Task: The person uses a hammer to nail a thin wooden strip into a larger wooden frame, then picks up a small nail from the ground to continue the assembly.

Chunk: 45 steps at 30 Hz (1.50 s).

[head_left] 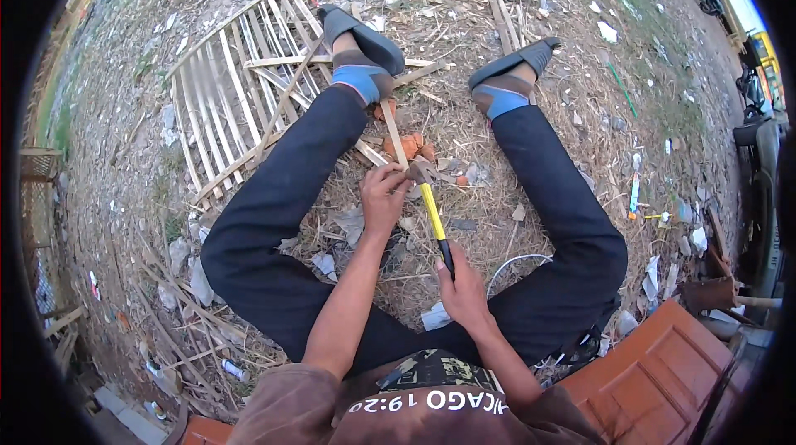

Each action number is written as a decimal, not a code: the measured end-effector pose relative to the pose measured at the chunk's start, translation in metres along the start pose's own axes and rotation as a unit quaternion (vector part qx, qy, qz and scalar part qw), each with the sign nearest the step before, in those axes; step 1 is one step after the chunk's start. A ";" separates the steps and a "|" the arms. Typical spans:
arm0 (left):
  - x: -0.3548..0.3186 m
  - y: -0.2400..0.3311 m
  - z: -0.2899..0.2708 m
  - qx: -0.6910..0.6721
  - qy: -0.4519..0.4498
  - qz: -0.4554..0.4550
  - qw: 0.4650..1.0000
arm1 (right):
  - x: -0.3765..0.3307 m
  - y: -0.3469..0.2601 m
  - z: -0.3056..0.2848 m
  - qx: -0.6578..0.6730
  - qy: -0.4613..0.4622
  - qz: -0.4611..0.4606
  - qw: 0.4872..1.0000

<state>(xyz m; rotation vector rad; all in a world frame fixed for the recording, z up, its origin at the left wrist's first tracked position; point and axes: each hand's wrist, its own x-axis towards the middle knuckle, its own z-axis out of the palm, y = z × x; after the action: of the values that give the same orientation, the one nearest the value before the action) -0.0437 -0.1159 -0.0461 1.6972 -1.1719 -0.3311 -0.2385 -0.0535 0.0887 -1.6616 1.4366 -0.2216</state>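
My right hand (464, 289) is wrapped round the black grip of a hammer (433, 211) with a yellow shaft. The hammer's metal head rests at or just over the near end of a narrow wooden strip (393, 132), close to my left fingertips. My left hand (384, 196) is closed in a pinch at that same end; whether a nail sits between the fingers is too small to make out. Broken orange brick pieces (411, 147) lie under and beside the strip. Its far end reaches my left foot, which wears a dark slide sandal (363, 39).
A slatted wooden frame (217, 105) lies left of my outstretched legs, with loose sticks across it. More wooden strips (500, 14) lie beyond my feet. Brown panelled boards (651, 369) stand at lower right, near a parked vehicle (767, 196). Litter and stones cover the ground.
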 end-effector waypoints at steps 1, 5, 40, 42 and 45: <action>0.001 0.001 0.000 0.001 -0.002 0.001 1.000 | 0.000 0.001 -0.001 0.011 0.003 -0.014 1.000; 0.001 0.003 0.001 -0.029 0.002 -0.017 0.999 | 0.000 -0.012 -0.012 0.012 0.033 -0.092 0.995; 0.013 0.012 -0.009 0.074 -0.111 -0.023 0.991 | -0.002 -0.011 -0.020 0.086 0.083 -0.060 0.991; 0.012 0.010 -0.009 0.087 -0.103 0.013 0.991 | -0.005 0.008 -0.010 0.099 0.070 -0.042 0.992; 0.013 0.009 -0.010 0.069 -0.109 -0.014 0.992 | -0.012 0.027 0.001 0.121 0.057 -0.004 0.991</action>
<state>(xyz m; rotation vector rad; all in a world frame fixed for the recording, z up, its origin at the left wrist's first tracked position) -0.0350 -0.1212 -0.0304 1.8340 -1.3584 -0.4703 -0.2606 -0.0409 0.0739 -1.4748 1.4251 -0.4827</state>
